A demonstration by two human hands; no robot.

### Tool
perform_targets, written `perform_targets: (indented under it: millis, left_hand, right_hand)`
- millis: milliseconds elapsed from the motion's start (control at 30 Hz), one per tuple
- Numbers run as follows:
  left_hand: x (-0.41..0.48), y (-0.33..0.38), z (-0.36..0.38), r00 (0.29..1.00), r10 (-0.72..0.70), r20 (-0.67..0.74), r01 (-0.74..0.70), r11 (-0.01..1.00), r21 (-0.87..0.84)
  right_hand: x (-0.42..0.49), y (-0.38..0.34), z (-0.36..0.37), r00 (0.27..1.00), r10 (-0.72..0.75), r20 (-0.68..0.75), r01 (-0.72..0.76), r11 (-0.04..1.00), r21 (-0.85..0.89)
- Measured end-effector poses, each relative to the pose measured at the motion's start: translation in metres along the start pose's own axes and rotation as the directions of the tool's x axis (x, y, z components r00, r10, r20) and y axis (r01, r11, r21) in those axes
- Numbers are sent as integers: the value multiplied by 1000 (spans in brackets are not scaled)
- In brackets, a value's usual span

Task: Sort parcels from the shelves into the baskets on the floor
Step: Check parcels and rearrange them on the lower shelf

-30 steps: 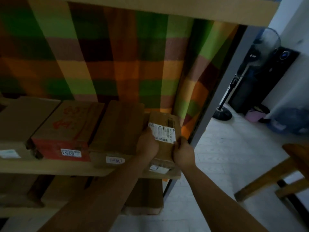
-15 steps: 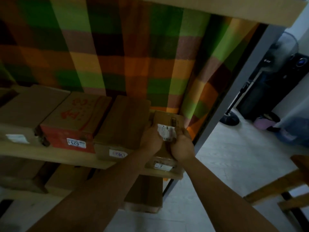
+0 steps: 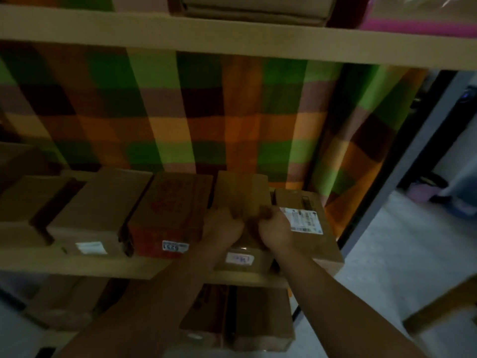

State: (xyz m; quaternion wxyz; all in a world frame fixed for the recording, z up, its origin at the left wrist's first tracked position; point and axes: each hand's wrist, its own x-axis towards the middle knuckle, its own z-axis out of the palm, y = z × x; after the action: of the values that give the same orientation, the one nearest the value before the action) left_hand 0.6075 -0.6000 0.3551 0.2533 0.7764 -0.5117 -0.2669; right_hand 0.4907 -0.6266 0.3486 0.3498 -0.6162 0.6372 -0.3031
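Observation:
Several cardboard parcels stand in a row on the middle shelf (image 3: 103, 264). My left hand (image 3: 224, 226) and my right hand (image 3: 275, 228) curl round the two sides of a plain brown parcel (image 3: 241, 192), second from the right, with a small white sticker on its front. Directly to its right lies a parcel with a printed shipping label (image 3: 322, 246), which neither hand holds. On the left side of the gripped one sits a red-printed parcel (image 3: 175, 202). No basket is in view.
A plaid cloth (image 3: 206, 120) hangs behind the shelf. An upper shelf board (image 3: 232, 40) runs overhead with items on it. More parcels (image 3: 260, 319) fill the lower shelf. The rack's grey upright (image 3: 402, 182) stands at right, with pale floor and a wooden frame (image 3: 444, 306) beyond.
Both hands have left the labelled parcel at the right end and moved left onto the plain brown parcel beside it. The view has tilted upward.

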Motion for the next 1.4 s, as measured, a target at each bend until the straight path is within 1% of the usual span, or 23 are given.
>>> perform_targets:
  millis: [67,133,200,300,367,467,533,567,667,800,867,900,967,1067,1133,1233,1267,1300,1400]
  left_hand:
    - [3,-1,1,998,4,70,-7,999,48]
    - [6,-6,1,997,27,70,-32,997,72]
    - [5,-9,1,997,26,72,-31,997,73]
    - [-1,-11,3,994,3,112,-13,996,92]
    - [0,-9,5,993,-27,118,21,998,57]
    - [6,-4,7,985,-129,114,129,992,3]
    - [14,-1,3,978,-191,89,199,976,-92]
    - [18,0,0,973,-219,78,229,963,-146]
    - [23,3,-5,961,-270,58,277,935,-221]
    - [19,8,-13,953,-302,34,298,906,-300]
    - [18,6,-18,950,-313,-2,296,901,-318]
    - [18,4,-21,950,-313,-9,289,887,-361]
    - [18,3,-28,952,-306,-9,262,827,-498]
    - [13,4,-38,962,-272,-12,212,778,-591]
    - [8,6,-43,975,-220,1,163,718,-677]
    - [0,10,-53,989,-150,11,102,617,-780]
    - [-2,11,-55,991,-130,25,98,599,-795]
    - [-3,11,-57,993,-110,35,94,595,-798]
    - [-12,10,-62,998,-46,34,55,623,-780]
  right_hand:
    - [-4,-4,5,997,24,-67,-26,999,-18]
    - [-7,-5,9,991,74,-109,-79,996,-40]
    - [-12,-5,11,985,147,-88,-152,987,-55]
    - [-19,-1,15,962,266,-58,-269,961,-56]
    - [-18,0,16,948,315,-41,-317,946,-61]
    - [-16,-1,12,946,322,36,-319,945,-67]
    - [-16,-3,9,945,316,86,-311,948,-61]
    - [-15,-1,9,948,307,86,-303,951,-53]
    - [-17,2,7,958,274,88,-274,962,-5]
    - [-21,3,0,954,285,92,-285,958,-14]
    - [-23,3,-4,955,279,99,-285,957,48]
    - [-24,2,-7,955,280,99,-288,954,86]
    - [-29,-1,-15,963,257,78,-267,951,159]
    - [-34,-6,-29,981,192,12,-190,953,235]
    - [-39,-10,-37,987,155,-28,-139,937,320]
    - [-50,-18,-46,992,107,-71,-61,880,471]
    - [-52,-19,-49,992,97,-76,-45,861,507]
    - [-52,-20,-51,991,107,-78,-46,832,552]
    - [-51,-23,-54,982,186,-40,-103,696,710]
